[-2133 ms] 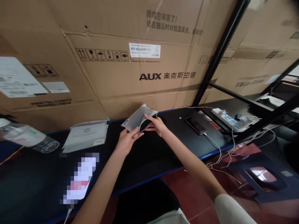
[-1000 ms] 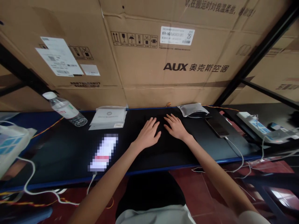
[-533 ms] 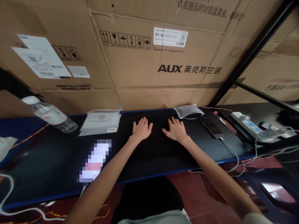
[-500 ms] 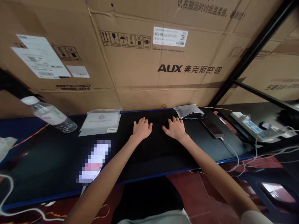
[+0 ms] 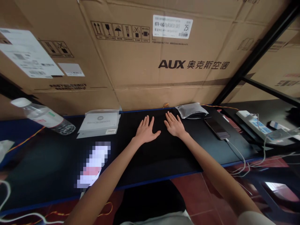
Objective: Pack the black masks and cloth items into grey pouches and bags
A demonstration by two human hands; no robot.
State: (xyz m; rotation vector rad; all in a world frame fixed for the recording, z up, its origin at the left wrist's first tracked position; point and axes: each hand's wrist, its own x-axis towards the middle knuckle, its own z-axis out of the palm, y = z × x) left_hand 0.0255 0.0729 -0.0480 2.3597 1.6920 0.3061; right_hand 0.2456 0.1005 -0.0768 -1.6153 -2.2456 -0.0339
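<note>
My left hand (image 5: 147,131) lies palm down on the black table (image 5: 150,159), fingers spread and thumb pointing right, with nothing held. To its right my right hand (image 5: 174,125) rests flat on the same surface, fingers extended, also holding nothing. A grey pouch (image 5: 191,110) sits just beyond and to the right of my right hand. A dark phone (image 5: 217,128) with a white cable plugged in lies farther right. Left of my left hand is a flat white package (image 5: 99,122) in a clear sleeve. A pixelated lit screen (image 5: 95,164) lies beside my left forearm.
A large cardboard box (image 5: 140,75) stands behind the table. At the left, a clear bottle (image 5: 47,117) with a white cap appears tilted. A white power strip (image 5: 254,123) with cables lies at the right, near a black metal frame (image 5: 260,51).
My left hand has turned and its fingers and thumb have spread wider. My right hand's fingers have straightened, reaching slightly farther forward. The camera view has shifted a little.
</note>
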